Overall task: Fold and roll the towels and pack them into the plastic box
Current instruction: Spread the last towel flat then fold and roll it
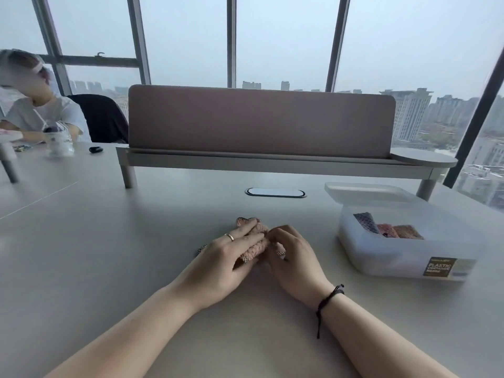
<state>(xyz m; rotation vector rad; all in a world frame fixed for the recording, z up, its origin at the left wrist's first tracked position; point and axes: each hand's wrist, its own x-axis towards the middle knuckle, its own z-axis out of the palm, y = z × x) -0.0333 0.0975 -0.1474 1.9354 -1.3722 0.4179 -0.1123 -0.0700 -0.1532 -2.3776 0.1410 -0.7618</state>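
Pink towel [255,236] at frame centre on the tabletop [136,241], half rolled. Left hand [226,252] presses it with straight fingers; right hand [289,249] grip is curled round its end. Looks soft, light, springy: likely unrolls if released, so hold across the roll's middle. Plastic box [403,257] at right holds three rolls.

Both forearms reach forward, hands meeting — left hand [230,248] with fingers laid nearly straight, right hand [289,251] with fingers curled under.
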